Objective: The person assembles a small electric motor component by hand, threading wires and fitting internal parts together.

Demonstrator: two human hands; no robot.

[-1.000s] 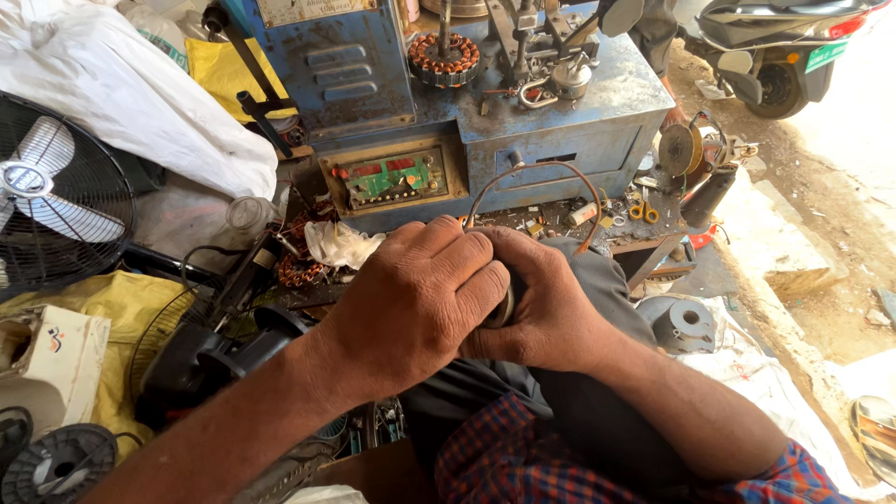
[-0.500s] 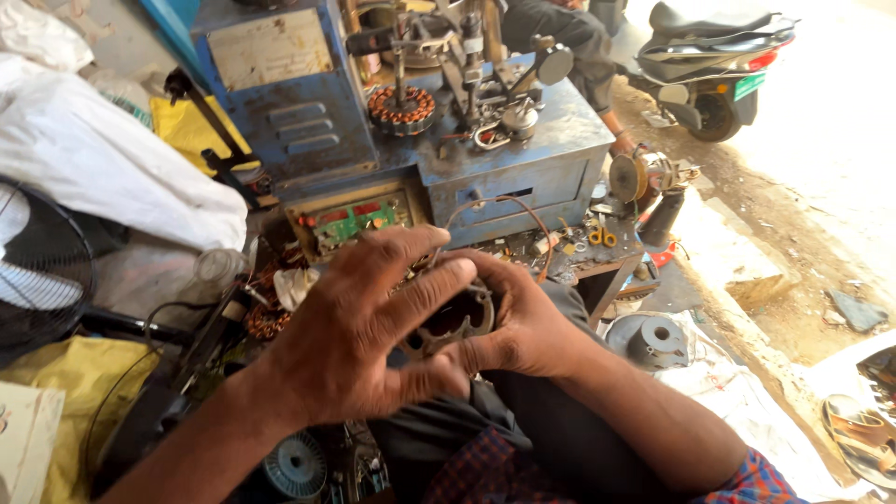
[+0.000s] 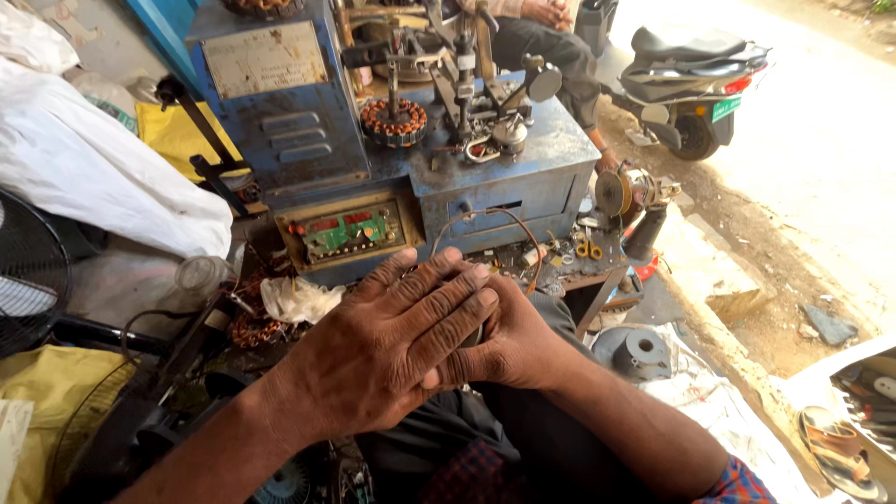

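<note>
The person's left hand (image 3: 392,355) lies flat on top of the right hand (image 3: 513,347), just above the lap. The left fingers (image 3: 448,294) are straight and close together, pressing down like a lid. The right hand is cupped underneath, and it seems to curl around a small dark thing (image 3: 479,334). Only a tiny bit of this thing peeks out between the two hands, so I cannot tell what it is. Most of the right fingers are hidden under the left hand. It looks like the step now is a squeeze or a push, with the thing held tight between both palms. Any move from here would need a steady grip, because the thing sits over the lap and not on a desk. In front of the hands stands a big blue metal machine box (image 3: 504,182) with a green panel with little lights (image 3: 350,233) on its front. A round ring wound with copper wire (image 3: 393,121) sits on top of the box. A big white cloth sack (image 3: 93,168) lies at the left, near a black fan (image 3: 28,280). Small yellow-handled scissors (image 3: 588,249) and a grey round metal part (image 3: 639,350) lie at the right. A parked scooter (image 3: 691,84) stands farther off.
</note>
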